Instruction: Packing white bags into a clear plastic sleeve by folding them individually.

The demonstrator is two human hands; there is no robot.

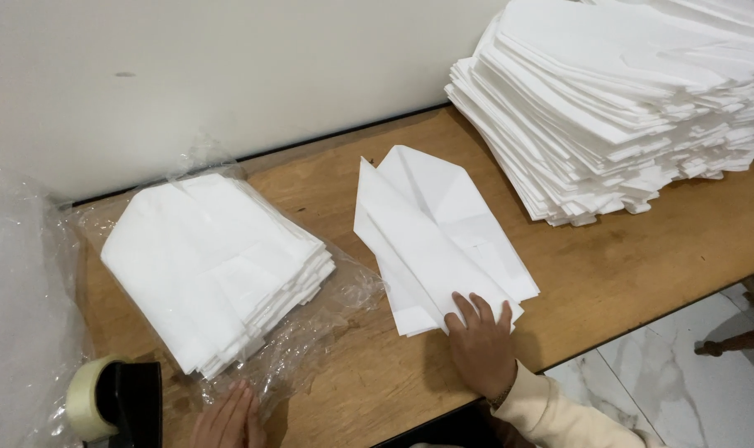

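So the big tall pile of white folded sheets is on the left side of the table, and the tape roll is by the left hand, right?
Not quite. The head view shows the big tall pile at the table's right end. The tape roll does sit near the left hand.

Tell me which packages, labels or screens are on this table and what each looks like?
Clear plastic bag: left of centre, crinkled, open, holding a stack of folded white sheets; the left hand is at its near edge.
Clear plastic wrap: far left, bunched, see-through.
No labels or screens in view.
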